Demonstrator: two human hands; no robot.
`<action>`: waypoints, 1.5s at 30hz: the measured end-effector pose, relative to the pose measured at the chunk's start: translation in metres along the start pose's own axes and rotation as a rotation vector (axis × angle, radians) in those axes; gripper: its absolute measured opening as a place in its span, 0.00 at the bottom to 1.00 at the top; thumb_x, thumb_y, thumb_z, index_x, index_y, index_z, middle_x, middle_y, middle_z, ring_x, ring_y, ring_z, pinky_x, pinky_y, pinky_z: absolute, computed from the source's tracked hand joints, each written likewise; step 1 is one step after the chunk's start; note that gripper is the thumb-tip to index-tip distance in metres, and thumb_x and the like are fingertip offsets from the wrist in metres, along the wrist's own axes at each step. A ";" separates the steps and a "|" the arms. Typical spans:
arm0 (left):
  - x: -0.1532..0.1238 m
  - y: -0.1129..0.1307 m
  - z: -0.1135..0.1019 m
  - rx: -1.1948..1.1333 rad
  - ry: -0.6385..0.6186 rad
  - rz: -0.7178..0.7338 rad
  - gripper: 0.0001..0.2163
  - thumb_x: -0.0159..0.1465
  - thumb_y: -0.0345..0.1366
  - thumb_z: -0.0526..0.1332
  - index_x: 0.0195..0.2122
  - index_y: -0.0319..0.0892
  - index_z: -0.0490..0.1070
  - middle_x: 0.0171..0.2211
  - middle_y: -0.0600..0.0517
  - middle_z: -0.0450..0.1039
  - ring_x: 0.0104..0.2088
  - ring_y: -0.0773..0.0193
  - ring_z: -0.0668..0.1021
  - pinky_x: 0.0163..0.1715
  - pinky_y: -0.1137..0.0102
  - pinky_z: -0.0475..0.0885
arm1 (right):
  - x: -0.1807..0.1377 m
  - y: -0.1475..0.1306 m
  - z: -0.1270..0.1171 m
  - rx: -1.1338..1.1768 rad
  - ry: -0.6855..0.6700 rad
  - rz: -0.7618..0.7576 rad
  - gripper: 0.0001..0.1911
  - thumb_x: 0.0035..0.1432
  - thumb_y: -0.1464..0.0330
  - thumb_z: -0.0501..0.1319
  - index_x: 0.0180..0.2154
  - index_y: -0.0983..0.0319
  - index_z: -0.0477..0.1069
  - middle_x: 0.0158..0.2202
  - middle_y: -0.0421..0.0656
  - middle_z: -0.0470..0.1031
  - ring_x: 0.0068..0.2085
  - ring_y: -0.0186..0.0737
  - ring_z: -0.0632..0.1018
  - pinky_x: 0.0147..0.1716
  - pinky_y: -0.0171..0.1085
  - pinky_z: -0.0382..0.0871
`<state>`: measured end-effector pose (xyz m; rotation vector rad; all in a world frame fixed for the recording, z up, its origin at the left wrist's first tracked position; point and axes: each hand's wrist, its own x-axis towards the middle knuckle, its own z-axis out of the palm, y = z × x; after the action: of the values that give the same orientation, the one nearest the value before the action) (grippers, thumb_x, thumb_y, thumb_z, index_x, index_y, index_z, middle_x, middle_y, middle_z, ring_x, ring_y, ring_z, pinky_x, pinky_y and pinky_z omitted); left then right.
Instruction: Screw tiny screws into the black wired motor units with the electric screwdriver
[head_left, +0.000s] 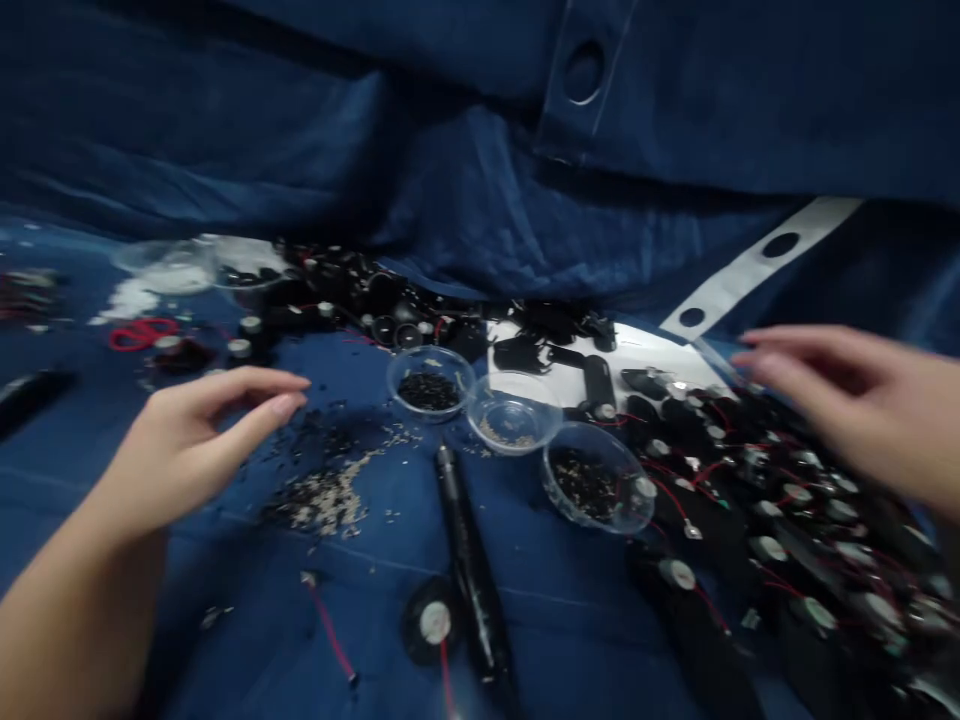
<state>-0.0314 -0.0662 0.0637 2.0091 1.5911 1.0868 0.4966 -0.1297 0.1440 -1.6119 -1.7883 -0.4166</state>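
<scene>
Head view: the left hand (pixel 199 450) is hovering open above the blue fabric cover (pixel 570 640), fingers loosely curved and holding nothing visible. It is nearest a loose scatter of small pale and dark pieces (pixel 322 495), which is lying spread across the cloth, not gathered into any container. The right hand (pixel 847 400) is also standing open and empty-looking, fingers extended over the far edge of a dense mass of wired black components (pixel 795 530); contact with that mass cannot be confirmed from this angle.

Three clear plastic cups (pixel 514 412) are sitting close together between the hands. The left cup is holding small dark pieces, the middle one a small amount of pale pieces, and the right one dark pieces. As to progress, some pieces are already contained in these cups, while a substantial quantity is lying outside them.

Many round black components with pale centres and red leads are occupying the right side and the back of the cover, with one such round component (pixel 433 625) lying apart near the front edge. A black pen-shaped tool (pixel 471 550) is lying just in front of the cups, and a red wire coil (pixel 142 335) is sitting toward the back left.
</scene>
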 end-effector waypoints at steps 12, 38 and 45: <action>0.047 -0.051 -0.026 0.109 -0.025 -0.047 0.23 0.69 0.51 0.59 0.50 0.36 0.81 0.41 0.50 0.85 0.41 0.60 0.82 0.45 0.68 0.75 | -0.116 -0.170 0.132 -0.044 -0.467 -0.965 0.17 0.71 0.74 0.58 0.57 0.61 0.77 0.63 0.45 0.80 0.60 0.52 0.82 0.47 0.48 0.83; -0.061 0.027 0.093 -0.171 -0.865 0.807 0.17 0.65 0.47 0.72 0.51 0.46 0.80 0.48 0.50 0.80 0.44 0.57 0.84 0.44 0.65 0.79 | -0.069 -0.159 0.143 0.920 -0.116 0.105 0.29 0.63 0.47 0.67 0.56 0.58 0.71 0.31 0.39 0.84 0.32 0.41 0.83 0.37 0.43 0.80; -0.030 0.030 0.072 -0.159 -0.748 0.738 0.11 0.73 0.36 0.61 0.54 0.43 0.78 0.47 0.48 0.80 0.44 0.61 0.83 0.46 0.68 0.78 | -0.086 -0.165 0.159 1.013 -0.005 0.319 0.30 0.59 0.44 0.70 0.53 0.55 0.72 0.32 0.40 0.85 0.34 0.45 0.86 0.41 0.46 0.82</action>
<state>0.0402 -0.0904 0.0277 2.5130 0.3828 0.4933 0.2947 -0.1208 0.0070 -1.0920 -1.3280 0.5695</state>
